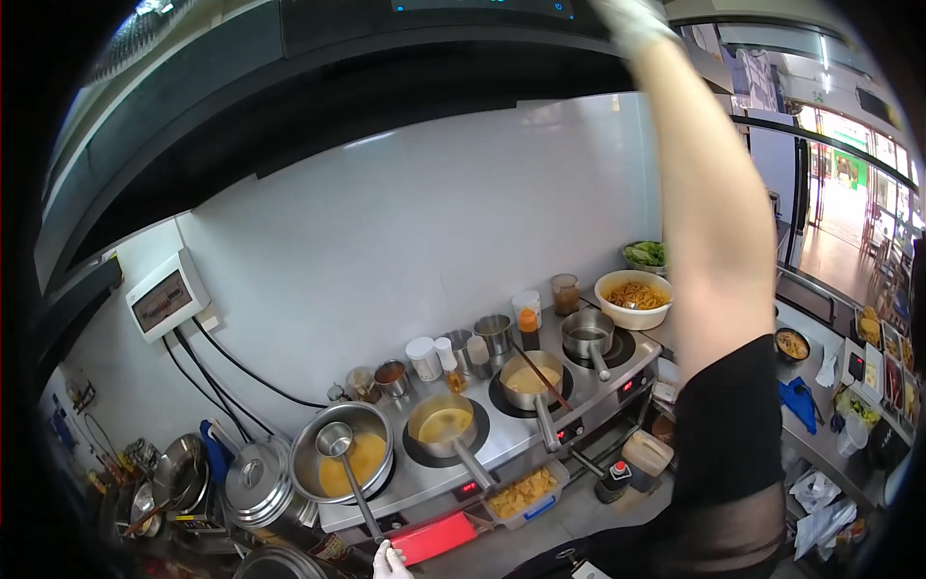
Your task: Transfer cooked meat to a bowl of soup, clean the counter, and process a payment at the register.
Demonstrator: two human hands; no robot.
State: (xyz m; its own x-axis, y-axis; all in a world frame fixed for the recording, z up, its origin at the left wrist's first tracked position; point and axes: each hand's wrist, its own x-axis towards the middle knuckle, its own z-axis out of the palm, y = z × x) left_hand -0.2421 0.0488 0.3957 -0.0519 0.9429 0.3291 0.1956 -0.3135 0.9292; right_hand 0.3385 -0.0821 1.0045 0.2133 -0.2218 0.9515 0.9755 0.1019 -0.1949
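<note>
My right hand (633,22), in a pale glove and blurred, is raised on a bare forearm to the dark range hood (434,32), beside its lit control panel (485,7). My left hand (391,561), in a white glove, shows only in part at the bottom edge. It lies by the handle end of a metal ladle (354,481) and a red flat-sided object (438,537); its grip is unclear. The ladle rests in a steel bowl (376,427) of yellow-orange liquid. Saucepans (452,441) (539,380) hold pale liquid; chopsticks (541,375) lie across the second.
Another saucepan (587,329) stands farther right, near a white bowl of noodle-like food (628,318). Jars and bottles (423,360) line the wall. A lidded steel pot (255,474) stands left. Below the stove is a plastic tub of yellow pieces (553,499). A side counter (817,416) holds containers.
</note>
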